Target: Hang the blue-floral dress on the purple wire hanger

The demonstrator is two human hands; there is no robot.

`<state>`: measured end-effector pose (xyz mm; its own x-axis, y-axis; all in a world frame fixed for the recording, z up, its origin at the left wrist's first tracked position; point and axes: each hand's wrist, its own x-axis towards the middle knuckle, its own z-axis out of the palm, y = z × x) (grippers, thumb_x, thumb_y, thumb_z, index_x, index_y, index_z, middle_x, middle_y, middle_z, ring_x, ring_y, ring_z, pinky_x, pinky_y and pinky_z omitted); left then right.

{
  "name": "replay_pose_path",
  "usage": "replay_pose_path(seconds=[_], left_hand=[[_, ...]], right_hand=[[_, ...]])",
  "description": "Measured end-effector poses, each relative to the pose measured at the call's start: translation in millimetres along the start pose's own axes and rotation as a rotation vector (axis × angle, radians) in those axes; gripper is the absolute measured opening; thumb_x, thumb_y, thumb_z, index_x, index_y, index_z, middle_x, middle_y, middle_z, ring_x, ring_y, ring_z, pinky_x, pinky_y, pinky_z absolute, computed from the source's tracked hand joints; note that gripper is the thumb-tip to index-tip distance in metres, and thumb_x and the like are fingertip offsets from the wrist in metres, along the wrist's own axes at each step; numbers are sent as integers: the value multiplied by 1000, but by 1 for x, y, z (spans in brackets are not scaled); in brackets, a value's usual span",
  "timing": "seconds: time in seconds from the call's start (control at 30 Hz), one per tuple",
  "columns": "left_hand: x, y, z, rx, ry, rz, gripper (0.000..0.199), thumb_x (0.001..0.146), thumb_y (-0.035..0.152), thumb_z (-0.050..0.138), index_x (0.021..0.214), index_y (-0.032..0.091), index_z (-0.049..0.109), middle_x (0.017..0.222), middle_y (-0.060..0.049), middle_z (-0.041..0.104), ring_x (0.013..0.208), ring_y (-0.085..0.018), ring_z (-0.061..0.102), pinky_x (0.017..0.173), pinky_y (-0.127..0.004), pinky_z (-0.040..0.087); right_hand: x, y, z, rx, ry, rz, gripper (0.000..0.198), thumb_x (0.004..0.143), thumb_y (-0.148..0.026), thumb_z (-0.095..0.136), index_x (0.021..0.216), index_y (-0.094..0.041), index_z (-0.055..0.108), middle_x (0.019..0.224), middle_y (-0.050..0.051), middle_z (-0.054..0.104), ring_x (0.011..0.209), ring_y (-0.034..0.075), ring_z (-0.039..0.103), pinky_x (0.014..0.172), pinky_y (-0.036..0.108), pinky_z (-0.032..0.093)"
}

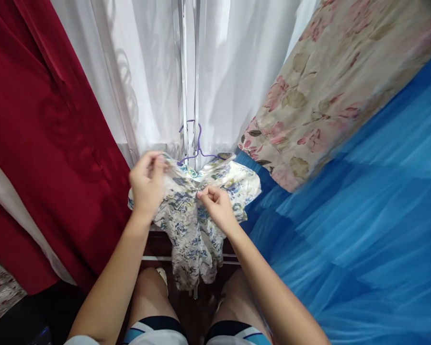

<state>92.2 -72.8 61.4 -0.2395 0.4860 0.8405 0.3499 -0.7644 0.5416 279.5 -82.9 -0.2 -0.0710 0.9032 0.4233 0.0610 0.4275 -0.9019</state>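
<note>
A white blouse (183, 225) with a blue and green floral print hangs in front of me on a purple hanger (200, 136). The hanger's hook is at the white metal rack (183, 72). My left hand (149, 182), a little blurred, has its fingers curled on the blouse near the shoulder at the left. At the middle of the front, my right hand (217, 206) pinches the blouse's edge between thumb and fingers. Exactly what lies under the fingertips is too small to tell.
White curtains (237, 57) hang behind the rack. Dark red cloth (57, 120) drapes at the left. To the right are a pink floral fabric (301, 110) and blue tulle (373, 215). A dark surface (57, 311) sits at lower left, beside my legs (151, 294).
</note>
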Motion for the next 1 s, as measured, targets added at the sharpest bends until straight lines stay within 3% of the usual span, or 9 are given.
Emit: replay_pose_path(seconds=[0.1, 0.23, 0.37, 0.5, 0.6, 0.7, 0.83, 0.9, 1.0], left_hand=[[7, -43, -36, -66, 208, -105, 23, 95, 37, 59, 95, 15, 64, 82, -1, 62, 78, -11, 60, 75, -20, 48], [-30, -107, -63, -226, 357, -567, 27, 90, 43, 60, 96, 17, 58, 84, 1, 59, 73, -8, 56, 70, -18, 47], [-96, -133, -45, -260, 219, -801, 37, 78, 49, 69, 89, 16, 58, 80, -1, 61, 70, -11, 58, 64, -20, 47], [-136, -120, -12, -327, 30, -880, 41, 74, 51, 74, 90, 15, 63, 85, -6, 67, 79, -17, 64, 73, -26, 51], [-141, -91, 9, -429, -113, -848, 40, 79, 52, 71, 93, 15, 67, 92, -8, 69, 86, -20, 65, 81, -30, 52], [-136, -48, 25, -489, -296, -661, 30, 89, 47, 64, 95, 18, 69, 95, -7, 68, 93, -20, 64, 88, -31, 50], [-127, 6, 41, -489, -638, -345, 22, 96, 34, 57, 89, 18, 70, 97, -8, 64, 99, -22, 61, 93, -33, 47], [-123, 18, 48, -469, -757, -258, 23, 97, 32, 53, 93, 19, 71, 96, -9, 63, 97, -22, 61, 93, -35, 48], [-116, 11, 56, -361, -736, -168, 28, 97, 23, 46, 109, 22, 72, 107, -10, 61, 107, -23, 59, 100, -38, 46]], right_hand=[[-18, 8, 0, 13, -37, 38, 29, 85, -38, 61, 65, -21, 48, 53, -8, 34, 48, 9, 28, 48, 25, 18], [-39, 12, 3, -9, -63, 49, 29, 85, -33, 60, 62, -20, 48, 53, -7, 34, 49, 9, 29, 49, 25, 21], [-52, 37, -8, 16, 18, 85, 28, 84, -33, 58, 62, -21, 45, 54, -6, 37, 50, 10, 31, 49, 25, 24], [-71, 79, -44, -103, 201, 171, 31, 83, -35, 57, 59, -21, 43, 54, -5, 38, 51, 11, 33, 50, 25, 26], [-88, 96, -66, -212, 209, 215, 29, 80, -33, 62, 58, -20, 48, 53, -4, 43, 51, 12, 36, 51, 26, 28], [-100, 88, -66, -399, 204, 153, 12, 76, -29, 68, 82, -19, 65, 69, 2, 60, 63, 19, 53, 61, 30, 42], [-97, 58, -40, -461, 72, -123, 52, 72, -21, 69, 123, -21, 59, 118, 11, 64, 110, 31, 57, 94, 43, 46], [-93, 47, -30, -359, -53, -97, 36, 78, -22, 65, 113, -20, 61, 109, 10, 66, 102, 28, 59, 90, 41, 48], [-93, 40, -28, -192, -125, 96, 12, 89, -29, 56, 84, -19, 59, 79, 3, 60, 73, 20, 54, 71, 32, 46]])
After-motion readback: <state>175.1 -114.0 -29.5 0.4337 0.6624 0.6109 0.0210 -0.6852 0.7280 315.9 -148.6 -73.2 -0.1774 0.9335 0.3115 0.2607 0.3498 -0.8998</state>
